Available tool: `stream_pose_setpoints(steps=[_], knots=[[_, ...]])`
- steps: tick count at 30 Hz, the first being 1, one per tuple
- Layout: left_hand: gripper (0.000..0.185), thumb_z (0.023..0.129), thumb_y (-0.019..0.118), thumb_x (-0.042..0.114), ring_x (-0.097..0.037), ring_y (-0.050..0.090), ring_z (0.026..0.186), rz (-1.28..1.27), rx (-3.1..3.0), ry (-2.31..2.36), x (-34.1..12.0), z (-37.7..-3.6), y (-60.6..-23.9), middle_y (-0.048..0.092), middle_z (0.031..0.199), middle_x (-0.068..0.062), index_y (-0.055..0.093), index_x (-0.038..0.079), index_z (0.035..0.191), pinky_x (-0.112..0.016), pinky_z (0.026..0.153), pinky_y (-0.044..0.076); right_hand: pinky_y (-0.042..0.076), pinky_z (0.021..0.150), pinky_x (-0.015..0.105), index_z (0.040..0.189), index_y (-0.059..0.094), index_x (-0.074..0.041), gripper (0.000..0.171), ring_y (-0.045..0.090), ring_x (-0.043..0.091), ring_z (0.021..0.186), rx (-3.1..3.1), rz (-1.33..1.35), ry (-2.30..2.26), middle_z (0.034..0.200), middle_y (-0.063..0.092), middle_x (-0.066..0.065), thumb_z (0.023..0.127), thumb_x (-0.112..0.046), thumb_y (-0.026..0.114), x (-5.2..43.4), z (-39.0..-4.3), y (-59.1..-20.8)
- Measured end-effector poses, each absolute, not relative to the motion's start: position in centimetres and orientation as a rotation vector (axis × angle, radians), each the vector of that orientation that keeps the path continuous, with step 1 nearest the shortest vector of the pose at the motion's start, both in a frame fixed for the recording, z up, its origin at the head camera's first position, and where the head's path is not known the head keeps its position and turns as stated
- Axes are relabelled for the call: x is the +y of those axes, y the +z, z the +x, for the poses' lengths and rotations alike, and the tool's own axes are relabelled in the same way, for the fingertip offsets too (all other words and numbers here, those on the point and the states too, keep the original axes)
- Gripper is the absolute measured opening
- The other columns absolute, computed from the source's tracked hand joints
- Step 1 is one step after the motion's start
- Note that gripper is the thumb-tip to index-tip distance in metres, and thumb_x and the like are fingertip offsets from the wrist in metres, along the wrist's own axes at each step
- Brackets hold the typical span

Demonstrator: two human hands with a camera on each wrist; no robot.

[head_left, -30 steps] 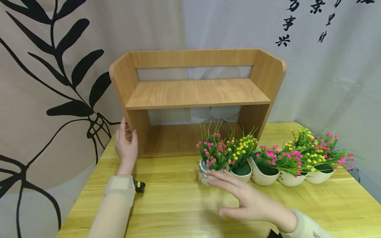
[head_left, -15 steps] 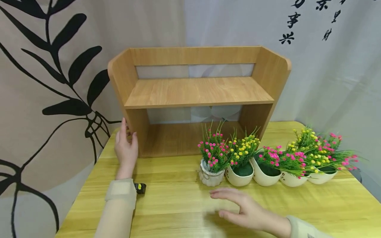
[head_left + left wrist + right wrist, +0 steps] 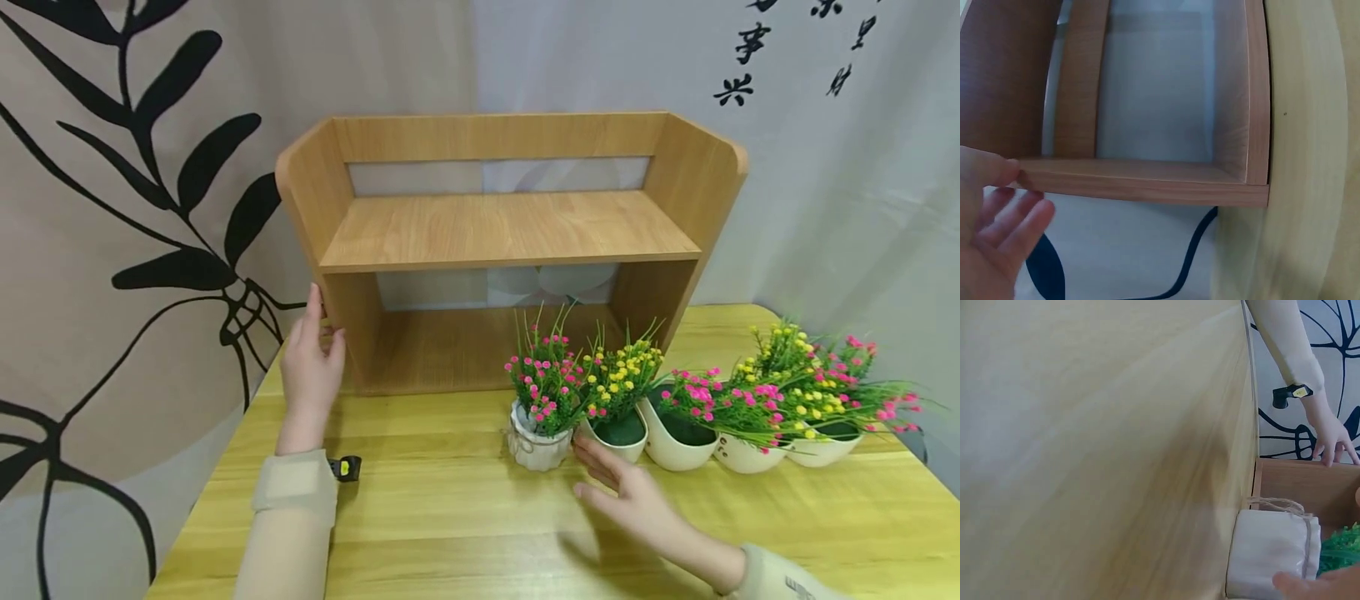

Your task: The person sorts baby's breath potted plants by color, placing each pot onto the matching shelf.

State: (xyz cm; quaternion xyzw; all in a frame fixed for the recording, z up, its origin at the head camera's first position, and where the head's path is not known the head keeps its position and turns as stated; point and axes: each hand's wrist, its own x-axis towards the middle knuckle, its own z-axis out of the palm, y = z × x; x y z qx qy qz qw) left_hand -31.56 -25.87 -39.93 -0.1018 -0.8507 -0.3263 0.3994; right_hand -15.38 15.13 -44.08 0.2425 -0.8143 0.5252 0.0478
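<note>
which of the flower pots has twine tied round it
The leftmost pot, ribbed and holding pink flowers, nearest the right hand. The other pots in the row are smooth and bear no twine.

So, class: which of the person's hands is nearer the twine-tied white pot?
Right. The right hand reaches just in front of the twine-tied white pot; the left hand rests on the wooden shelf's left side, well away.

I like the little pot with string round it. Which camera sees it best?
The head view: the string-tied white pot shows whole, pink flowers included. The right wrist view shows only its side, close up. The left wrist view misses it.
</note>
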Motion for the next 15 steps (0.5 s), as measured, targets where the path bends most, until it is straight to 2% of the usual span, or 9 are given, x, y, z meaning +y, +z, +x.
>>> stream_pose_setpoints(steps=[4, 12, 15], knots=[[0.088, 0.089, 0.062, -0.008, -0.042, 0.062, 0.097, -0.219, -2.215, -0.879, -25.8, -31.5, -40.3, 0.054, 0.128, -0.027, 0.016, 0.026, 0.157, -0.052, 0.073, 0.056, 0.038, 0.100, 0.049, 0.140, 0.029, 0.021, 0.067, 0.040, 0.047, 0.127, -2.508, 0.660, 1.625, 0.142, 0.036, 0.036, 0.089, -0.003, 0.067, 14.7, -15.9, -44.3], [0.090, 0.091, 0.059, -0.008, -0.046, 0.061, 0.100, -0.194, -2.260, -0.896, -25.6, -31.5, -40.3, 0.048, 0.136, -0.029, 0.009, 0.026, 0.157, -0.054, 0.075, 0.055, 0.027, 0.108, 0.050, 0.144, 0.024, 0.017, 0.075, 0.033, 0.047, 0.133, -2.520, 0.510, 1.699, 0.146, 0.028, 0.036, 0.088, -0.005, 0.069, 13.4, -17.1, -44.8], [0.090, 0.091, 0.058, -0.008, -0.047, 0.059, 0.101, -0.214, -2.259, -0.885, -25.3, -31.8, -40.2, 0.045, 0.138, -0.029, 0.007, 0.026, 0.157, -0.055, 0.074, 0.055, 0.025, 0.109, 0.049, 0.147, 0.019, 0.014, 0.083, 0.030, 0.046, 0.135, -2.497, 0.503, 1.679, 0.148, 0.025, 0.034, 0.086, -0.008, 0.072, 12.9, -17.6, -45.1]])
